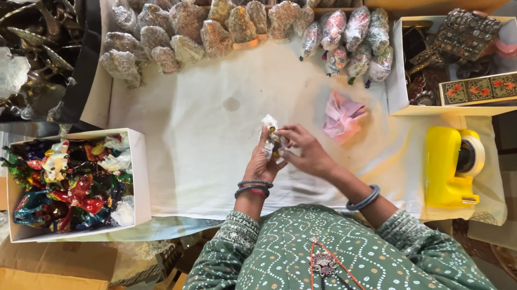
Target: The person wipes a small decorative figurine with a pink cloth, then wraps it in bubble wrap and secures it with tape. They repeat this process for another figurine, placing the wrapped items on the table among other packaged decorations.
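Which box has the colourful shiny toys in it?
The white box left of the hands, packed with bright red, blue and green figures. The other boxes hold dark or patterned things.

A small brown and white thing in clear wrap (271, 134) stands nearly upright, held up between both hands, over the white cloth on the tabletop (200, 134).

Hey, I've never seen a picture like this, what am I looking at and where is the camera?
The single picture comes from a camera worn on a person's head, looking straight down. There is no machine, only two bare hands. The left hand and right hand together hold a small wrapped figurine above a white cloth-covered table. Around it lie rows of plastic-wrapped figurines, a white box of colourful glossy figurines, a crumpled pink wrapper and a yellow tape dispenser.
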